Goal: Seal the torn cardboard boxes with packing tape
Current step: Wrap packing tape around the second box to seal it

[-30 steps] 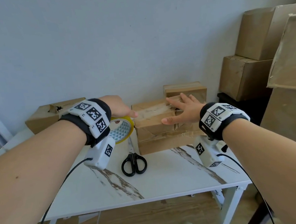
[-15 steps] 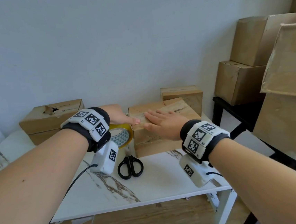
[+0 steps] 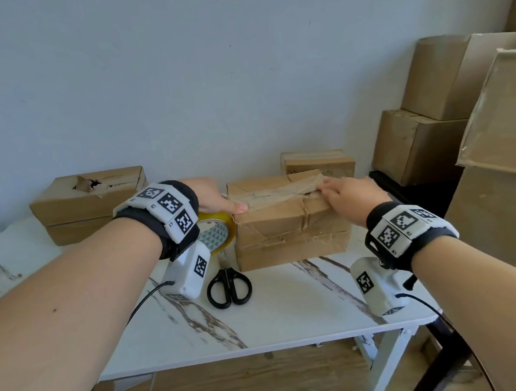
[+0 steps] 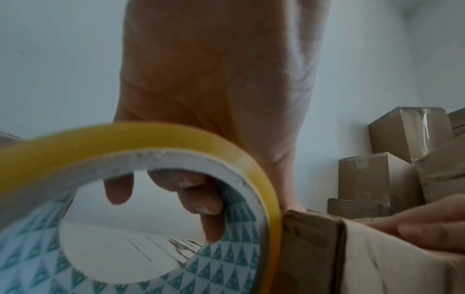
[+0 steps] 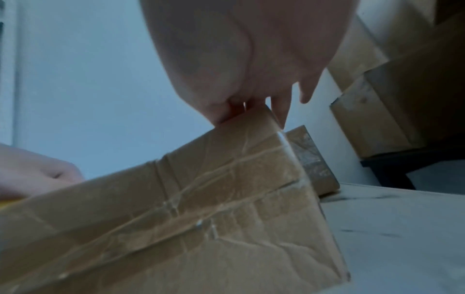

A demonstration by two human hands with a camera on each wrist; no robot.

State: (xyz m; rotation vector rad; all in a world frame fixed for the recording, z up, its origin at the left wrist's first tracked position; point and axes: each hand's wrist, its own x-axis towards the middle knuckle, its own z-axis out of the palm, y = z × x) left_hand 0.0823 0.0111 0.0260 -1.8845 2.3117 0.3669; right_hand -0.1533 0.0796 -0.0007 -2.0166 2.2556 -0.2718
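A crumpled cardboard box [image 3: 288,224] sits on the white marble table [image 3: 293,311]. A clear tape strip [image 3: 281,190] runs across its top. My left hand [image 3: 216,196] grips the yellow tape roll [image 3: 219,230] at the box's left end, fingers curled through the core [image 4: 201,199] and thumb on the box's top edge. My right hand [image 3: 347,191] lies with straight fingers on the tape at the box's right end, fingertips at the top edge [image 5: 251,107]. In the right wrist view the box's [image 5: 201,208] front shows older tape lines.
Black scissors [image 3: 229,288] lie just in front of the roll. A torn box [image 3: 87,202] stands at the back left and a small box [image 3: 318,161] behind the taped one. Stacked large boxes [image 3: 431,115] crowd the right, beyond the table edge.
My right hand has slid along the tape from near the box's left end to its right end. The left hand keeps the roll at the left end.
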